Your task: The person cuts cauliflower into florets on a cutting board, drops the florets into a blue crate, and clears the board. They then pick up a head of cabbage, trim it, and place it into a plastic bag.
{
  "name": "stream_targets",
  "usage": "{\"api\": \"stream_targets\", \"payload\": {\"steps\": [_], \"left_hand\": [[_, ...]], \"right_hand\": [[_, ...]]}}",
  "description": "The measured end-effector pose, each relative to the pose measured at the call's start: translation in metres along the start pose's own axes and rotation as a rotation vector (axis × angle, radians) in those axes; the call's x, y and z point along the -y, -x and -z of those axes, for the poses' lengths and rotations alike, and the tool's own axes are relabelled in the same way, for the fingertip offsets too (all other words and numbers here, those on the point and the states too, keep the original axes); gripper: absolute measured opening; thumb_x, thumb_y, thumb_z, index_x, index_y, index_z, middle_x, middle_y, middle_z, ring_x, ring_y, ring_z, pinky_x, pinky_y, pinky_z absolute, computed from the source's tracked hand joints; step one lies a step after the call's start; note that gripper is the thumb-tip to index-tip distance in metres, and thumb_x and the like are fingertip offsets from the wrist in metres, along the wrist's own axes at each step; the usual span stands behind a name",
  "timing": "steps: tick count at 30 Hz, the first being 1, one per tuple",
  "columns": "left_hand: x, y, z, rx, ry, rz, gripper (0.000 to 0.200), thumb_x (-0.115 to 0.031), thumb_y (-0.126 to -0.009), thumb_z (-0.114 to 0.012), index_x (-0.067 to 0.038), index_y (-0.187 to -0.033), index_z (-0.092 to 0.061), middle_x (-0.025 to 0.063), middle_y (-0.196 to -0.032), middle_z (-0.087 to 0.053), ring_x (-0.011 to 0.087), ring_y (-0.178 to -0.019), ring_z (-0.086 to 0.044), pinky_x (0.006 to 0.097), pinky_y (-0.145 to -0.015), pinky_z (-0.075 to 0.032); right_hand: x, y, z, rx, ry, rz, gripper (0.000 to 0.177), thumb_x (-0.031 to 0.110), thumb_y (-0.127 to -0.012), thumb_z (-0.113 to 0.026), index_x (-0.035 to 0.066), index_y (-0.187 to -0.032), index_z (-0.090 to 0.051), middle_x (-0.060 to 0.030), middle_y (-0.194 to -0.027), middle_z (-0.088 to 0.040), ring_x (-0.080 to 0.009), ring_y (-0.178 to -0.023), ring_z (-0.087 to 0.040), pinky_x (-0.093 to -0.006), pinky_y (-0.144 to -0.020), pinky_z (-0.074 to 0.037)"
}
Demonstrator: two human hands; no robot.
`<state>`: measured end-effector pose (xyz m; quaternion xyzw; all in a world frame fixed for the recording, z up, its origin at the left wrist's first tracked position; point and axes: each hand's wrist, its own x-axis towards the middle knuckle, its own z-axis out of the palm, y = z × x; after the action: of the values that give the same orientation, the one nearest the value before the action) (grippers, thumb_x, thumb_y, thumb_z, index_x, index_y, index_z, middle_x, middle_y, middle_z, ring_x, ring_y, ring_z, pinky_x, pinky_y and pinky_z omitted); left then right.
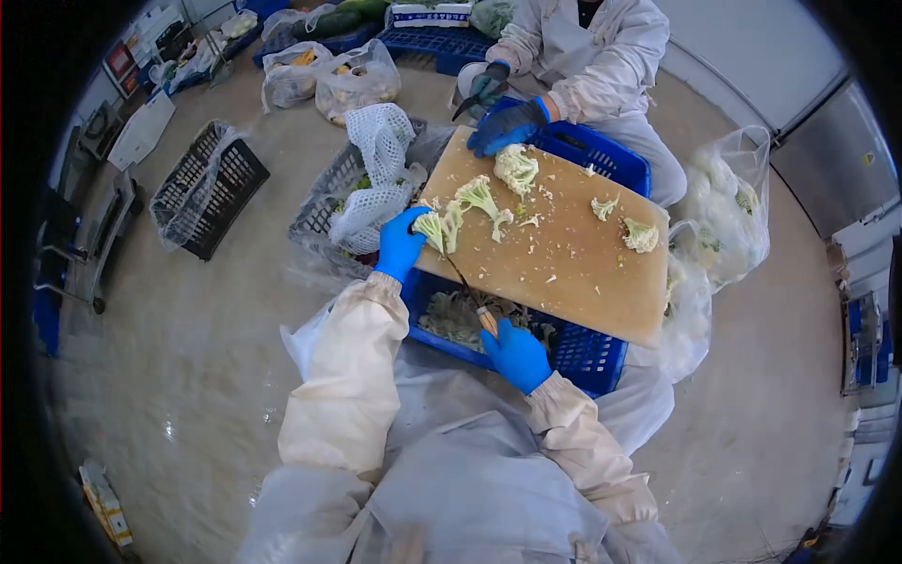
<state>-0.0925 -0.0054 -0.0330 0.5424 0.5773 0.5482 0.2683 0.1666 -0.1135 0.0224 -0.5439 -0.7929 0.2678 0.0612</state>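
My left hand (402,246), in a blue glove, is closed on a cauliflower piece (433,228) at the near left edge of the cutting board (573,273). In my gloved right hand (519,355) is the wooden handle of a knife (487,318). Its dark blade points up and left, with the tip close to the piece under my left hand. More cauliflower florets (478,195) lie mid-board, and a larger cauliflower chunk (516,169) sits near the far edge. Two small florets (641,235) rest toward the right, among scattered crumbs.
Across the board sits a co-worker (601,56), one gloved hand (507,126) on the board's far edge. A blue crate (592,357) with trimmings stands beneath the board. Left are a grey crate (319,202) and a black crate (211,188); right, bags of cauliflower (723,207).
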Motion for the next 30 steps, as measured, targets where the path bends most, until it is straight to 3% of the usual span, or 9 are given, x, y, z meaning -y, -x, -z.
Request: {"api": "stream_targets", "payload": {"steps": [2,4,5,7,13,20,22,30], "left_hand": [[0.002,-0.001,0.0,0.042,-0.012,-0.019,0.036,0.002,-0.067,-0.055,-0.006,-0.102,-0.063,0.0126,-0.092,-0.066,0.0166,-0.086,-0.063,0.0299,-0.075,-0.048],[-0.005,-0.002,0.005,0.079,0.026,0.015,0.042,0.004,-0.068,-0.058,-0.005,-0.108,-0.06,0.0047,-0.093,-0.062,0.0109,-0.082,-0.058,0.0257,-0.073,-0.047],[-0.008,-0.002,0.01,0.071,0.021,0.013,0.042,0.004,-0.068,-0.058,-0.005,-0.108,-0.06,0.0047,-0.093,-0.062,0.0109,-0.082,-0.058,0.0257,-0.073,-0.047],[-0.023,0.003,0.017,0.061,-0.31,0.13,0.041,-0.001,-0.067,-0.064,-0.009,-0.107,-0.062,0.0058,-0.087,-0.061,0.0125,-0.076,-0.057,0.027,-0.068,-0.047],[-0.007,0.001,0.009,0.091,-0.203,0.05,0.038,-0.007,-0.068,-0.067,-0.012,-0.105,-0.063,0.0068,-0.075,-0.06,0.0162,-0.067,-0.057,0.0308,-0.065,-0.048],[-0.001,0.003,0.003,0.08,-0.323,0.03,0.037,-0.009,-0.068,-0.067,-0.01,-0.105,-0.063,0.0103,-0.083,-0.064,0.0168,-0.071,-0.06,0.0296,-0.068,-0.048],[-0.001,0.002,0.001,0.041,-0.244,-0.003,0.032,-0.01,-0.068,-0.061,-0.01,-0.1,-0.065,0.0154,-0.084,-0.064,0.0287,-0.075,-0.063,0.0362,-0.068,-0.049],[0.002,0.003,0.0,0.022,-0.283,0.018,0.035,-0.01,-0.068,-0.062,-0.012,-0.103,-0.065,0.0155,-0.083,-0.064,0.0277,-0.075,-0.062,0.0355,-0.069,-0.049]], "right_hand": [[-0.008,-0.005,-0.004,-0.126,-0.072,0.064,0.036,0.036,-0.087,-0.048,0.0,-0.083,-0.049,-0.0233,-0.063,-0.058,-0.0401,-0.058,-0.058,-0.0499,-0.051,-0.045],[-0.011,-0.014,-0.006,-0.199,-0.106,0.095,0.036,0.036,-0.087,-0.05,0.0,-0.082,-0.049,-0.0225,-0.062,-0.058,-0.0396,-0.056,-0.058,-0.0494,-0.05,-0.044],[-0.012,-0.016,-0.006,-0.214,-0.148,0.045,0.036,0.036,-0.087,-0.05,0.001,-0.081,-0.049,-0.0225,-0.062,-0.058,-0.0398,-0.057,-0.057,-0.0494,-0.05,-0.044],[-0.006,-0.015,-0.004,-0.231,-0.163,0.017,0.034,0.035,-0.087,-0.051,0.001,-0.082,-0.048,-0.0227,-0.062,-0.057,-0.0403,-0.057,-0.057,-0.0493,-0.049,-0.043],[0.01,-0.014,-0.011,-0.142,-0.192,0.093,0.033,0.033,-0.087,-0.051,0.0,-0.084,-0.047,-0.0235,-0.063,-0.056,-0.0402,-0.059,-0.056,-0.0482,-0.05,-0.041],[0.01,-0.03,-0.023,-0.149,-0.119,0.089,0.036,0.036,-0.087,-0.049,0.001,-0.084,-0.047,-0.0234,-0.064,-0.058,-0.0408,-0.058,-0.058,-0.0509,-0.05,-0.044],[0.005,-0.044,-0.034,-0.115,-0.165,0.067,0.036,0.036,-0.087,-0.048,0.0,-0.085,-0.048,-0.0239,-0.065,-0.059,-0.041,-0.059,-0.058,-0.0508,-0.051,-0.044],[-0.004,0.002,-0.006,-0.046,-0.057,0.034,0.036,0.036,-0.087,-0.048,-0.001,-0.086,-0.049,-0.0239,-0.065,-0.058,-0.0405,-0.062,-0.058,-0.0496,-0.053,-0.045]]}}
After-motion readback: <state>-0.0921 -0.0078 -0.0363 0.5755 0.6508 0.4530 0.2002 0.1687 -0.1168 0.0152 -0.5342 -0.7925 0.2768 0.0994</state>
